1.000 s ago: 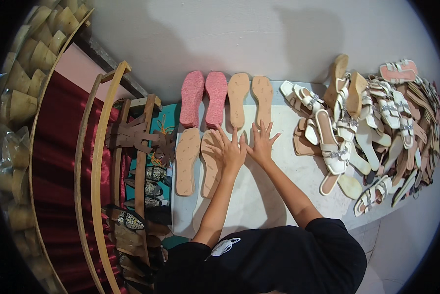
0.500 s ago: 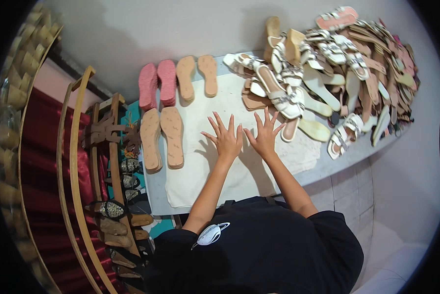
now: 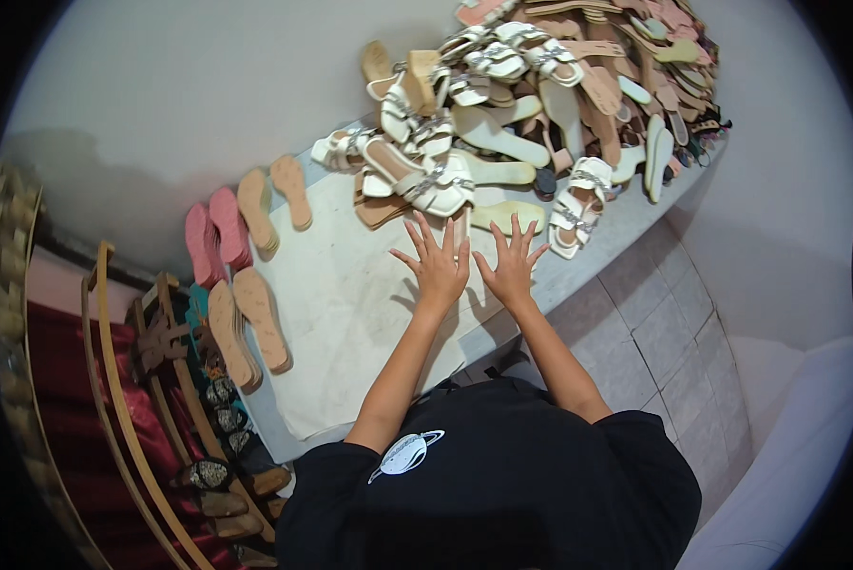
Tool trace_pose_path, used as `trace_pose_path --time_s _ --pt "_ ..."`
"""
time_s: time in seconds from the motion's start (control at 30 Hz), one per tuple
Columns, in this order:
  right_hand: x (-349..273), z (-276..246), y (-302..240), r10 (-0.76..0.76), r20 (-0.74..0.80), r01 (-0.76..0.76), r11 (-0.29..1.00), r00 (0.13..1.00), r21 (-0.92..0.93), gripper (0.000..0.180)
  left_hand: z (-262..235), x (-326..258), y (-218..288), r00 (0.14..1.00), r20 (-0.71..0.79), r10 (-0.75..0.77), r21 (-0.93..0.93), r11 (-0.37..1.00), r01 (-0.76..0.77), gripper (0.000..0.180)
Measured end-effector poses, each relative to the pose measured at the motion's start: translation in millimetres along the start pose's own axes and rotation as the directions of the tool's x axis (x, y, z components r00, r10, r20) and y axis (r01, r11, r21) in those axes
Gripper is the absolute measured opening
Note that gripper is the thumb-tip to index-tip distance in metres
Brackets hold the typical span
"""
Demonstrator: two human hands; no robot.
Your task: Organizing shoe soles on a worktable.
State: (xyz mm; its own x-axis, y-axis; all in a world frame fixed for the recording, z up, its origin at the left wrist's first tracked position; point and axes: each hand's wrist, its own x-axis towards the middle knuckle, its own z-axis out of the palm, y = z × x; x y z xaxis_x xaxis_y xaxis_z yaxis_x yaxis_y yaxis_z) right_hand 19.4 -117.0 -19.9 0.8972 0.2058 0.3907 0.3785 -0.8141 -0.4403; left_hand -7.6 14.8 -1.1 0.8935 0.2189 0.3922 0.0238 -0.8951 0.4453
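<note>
My left hand (image 3: 440, 271) is open, fingers spread, above the cream cloth (image 3: 341, 285) on the table; nothing is in it. Beside it my right hand (image 3: 510, 271) is likewise open and holds nothing, near the table's front edge. Just beyond both hands lie a white strappy sandal (image 3: 440, 190) and a pale green insole (image 3: 505, 215). Another white sandal (image 3: 580, 204) sits to the right of my right hand. Whether my fingertips touch anything below them I cannot tell.
Stacks of tan soles (image 3: 263, 318) and pink soles (image 3: 229, 228) stand on the table's left. A heap of sandals and insoles (image 3: 597, 85) covers the far right. Left of the table is a wooden rack (image 3: 122, 380) with shoes. Tiled floor (image 3: 635, 313) shows at right.
My view has turned to the right, so the table and its shoes appear shifted left and tilted. Both hands stay open and spread, now nearer the sandal heap.
</note>
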Motion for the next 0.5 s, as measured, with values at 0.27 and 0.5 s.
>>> trace_pose_path --time_s 0.27,0.5 --pt "24 -41 87 0.077 -0.06 -0.081 0.995 0.995 -0.054 0.057 54 38 79 0.994 0.064 0.091 -0.032 0.995 -0.09 0.049" --pt "53 -66 150 0.137 -0.099 -0.144 0.987 0.986 -0.075 0.058 96 69 133 0.978 0.058 0.2 -0.023 0.98 -0.199 0.047"
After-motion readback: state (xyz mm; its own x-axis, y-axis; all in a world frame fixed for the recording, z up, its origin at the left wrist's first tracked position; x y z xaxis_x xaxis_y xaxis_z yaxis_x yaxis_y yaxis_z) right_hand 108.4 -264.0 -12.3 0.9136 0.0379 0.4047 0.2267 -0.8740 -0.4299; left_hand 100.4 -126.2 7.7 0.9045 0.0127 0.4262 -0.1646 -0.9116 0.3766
